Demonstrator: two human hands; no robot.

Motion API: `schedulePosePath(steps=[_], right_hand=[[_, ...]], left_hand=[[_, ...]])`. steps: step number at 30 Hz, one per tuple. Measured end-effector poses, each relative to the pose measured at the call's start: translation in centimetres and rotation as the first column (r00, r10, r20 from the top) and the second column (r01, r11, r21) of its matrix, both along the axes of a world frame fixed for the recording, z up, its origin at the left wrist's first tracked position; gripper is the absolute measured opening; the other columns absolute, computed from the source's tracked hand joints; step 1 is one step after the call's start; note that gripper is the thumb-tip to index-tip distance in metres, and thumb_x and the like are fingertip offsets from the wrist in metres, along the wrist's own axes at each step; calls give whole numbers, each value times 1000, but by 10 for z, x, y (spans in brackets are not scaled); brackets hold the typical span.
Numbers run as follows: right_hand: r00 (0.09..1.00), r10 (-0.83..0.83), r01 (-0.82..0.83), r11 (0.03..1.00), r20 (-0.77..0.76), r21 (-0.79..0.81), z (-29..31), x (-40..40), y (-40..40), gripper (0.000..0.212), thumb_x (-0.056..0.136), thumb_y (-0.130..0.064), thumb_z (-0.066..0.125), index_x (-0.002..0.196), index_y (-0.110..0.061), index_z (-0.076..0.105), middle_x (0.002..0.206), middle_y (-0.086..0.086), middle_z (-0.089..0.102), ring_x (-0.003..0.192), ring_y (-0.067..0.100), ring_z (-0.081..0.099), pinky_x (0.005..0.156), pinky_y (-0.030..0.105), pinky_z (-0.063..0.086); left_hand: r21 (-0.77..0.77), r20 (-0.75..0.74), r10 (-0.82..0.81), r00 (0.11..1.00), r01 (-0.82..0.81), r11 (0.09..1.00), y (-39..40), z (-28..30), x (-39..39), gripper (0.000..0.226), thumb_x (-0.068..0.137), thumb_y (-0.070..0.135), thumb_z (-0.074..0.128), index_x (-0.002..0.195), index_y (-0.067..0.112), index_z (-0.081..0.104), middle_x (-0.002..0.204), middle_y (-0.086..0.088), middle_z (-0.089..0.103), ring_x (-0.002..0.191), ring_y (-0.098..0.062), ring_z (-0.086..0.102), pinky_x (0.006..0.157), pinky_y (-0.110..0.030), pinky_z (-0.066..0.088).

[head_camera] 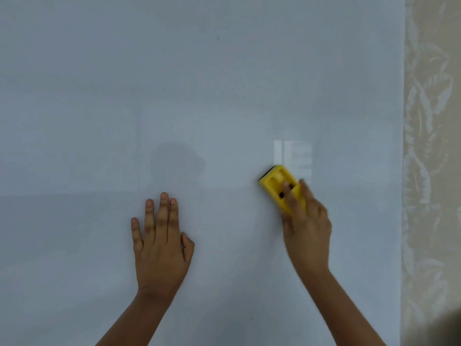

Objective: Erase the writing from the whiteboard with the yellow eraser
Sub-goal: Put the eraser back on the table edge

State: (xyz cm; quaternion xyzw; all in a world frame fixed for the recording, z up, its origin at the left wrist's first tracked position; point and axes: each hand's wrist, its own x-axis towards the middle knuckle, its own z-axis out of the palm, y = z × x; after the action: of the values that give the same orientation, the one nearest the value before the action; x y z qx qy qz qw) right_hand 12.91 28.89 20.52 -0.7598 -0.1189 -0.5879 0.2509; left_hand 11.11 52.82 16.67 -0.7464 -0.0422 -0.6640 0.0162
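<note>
The whiteboard [199, 83] fills nearly the whole head view, and I can make out no writing on its glossy surface. My right hand [308, 226] grips the yellow eraser [277, 182] and presses it against the board right of centre, its dark pad showing at the top-left corner. The fingers lie over the eraser's lower half. Flat on the board, left of the eraser, rests my left hand [161, 243] with its fingers spread and nothing in it.
The board's right edge [403, 171] runs top to bottom. Beyond it lies a beige surface with a leaf pattern [431, 146]. A bright window reflection [293, 156] sits just above the eraser, and a faint dark reflection [177, 161] above my left hand.
</note>
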Motion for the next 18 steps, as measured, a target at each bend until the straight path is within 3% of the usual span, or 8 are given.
schedulePosePath(steps=[2, 4, 7, 11, 15, 18], right_hand=[[997, -37, 46, 989, -65, 142, 29, 5, -6, 60, 85, -9, 60, 138, -26, 38, 148, 11, 33, 114, 43, 44, 87, 54, 43], [995, -56, 70, 980, -79, 185, 55, 7, 5, 60, 88, -14, 55, 140, -32, 31, 152, 6, 26, 117, 40, 40, 88, 52, 40], [1000, -27, 27, 995, -2, 92, 56, -4, 38, 61, 84, -12, 59, 138, -30, 36, 150, 8, 31, 116, 40, 43, 89, 52, 39], [996, -27, 37, 991, 83, -130, -9, -19, 77, 65, 78, -5, 66, 134, -30, 44, 145, 8, 41, 114, 38, 50, 92, 60, 40], [997, 50, -25, 929, 58, -369, -95, -26, 87, 57, 85, -17, 41, 137, -38, 34, 148, -2, 35, 124, 32, 41, 101, 60, 29], [998, 53, -37, 863, 19, -503, -134, -25, 73, 54, 84, -18, 39, 134, -38, 37, 147, -7, 28, 129, 28, 34, 98, 61, 28]], left_hand=[[0, -16, -6, 1000, 6, 1000, 0, -1, 0, 58, 90, 22, 30, 143, -1, 31, 150, -16, 26, 140, -32, 19, 115, -49, 6], [-5, -22, -44, 999, 44, 999, -1, -1, -2, 57, 90, 21, 30, 142, -2, 31, 149, -17, 27, 140, -32, 19, 116, -48, 4], [-44, 0, -169, 986, 169, 985, -3, 1, -6, 56, 91, 18, 29, 140, -7, 29, 148, -17, 27, 139, -30, 19, 117, -43, 0], [-107, 41, -433, 900, 435, 894, 0, -2, -16, 61, 91, 18, 30, 146, -4, 15, 153, -13, 19, 144, -22, 11, 118, -35, -3], [283, -181, -414, 892, 451, 847, 1, -42, -23, 61, 99, 34, 27, 151, 12, 5, 160, -1, 8, 146, -18, 8, 118, -40, 7], [469, -264, -278, 924, 375, 800, -3, -75, -20, 56, 96, 22, 32, 149, 10, 17, 149, -5, 31, 143, -23, 19, 114, -42, 17]])
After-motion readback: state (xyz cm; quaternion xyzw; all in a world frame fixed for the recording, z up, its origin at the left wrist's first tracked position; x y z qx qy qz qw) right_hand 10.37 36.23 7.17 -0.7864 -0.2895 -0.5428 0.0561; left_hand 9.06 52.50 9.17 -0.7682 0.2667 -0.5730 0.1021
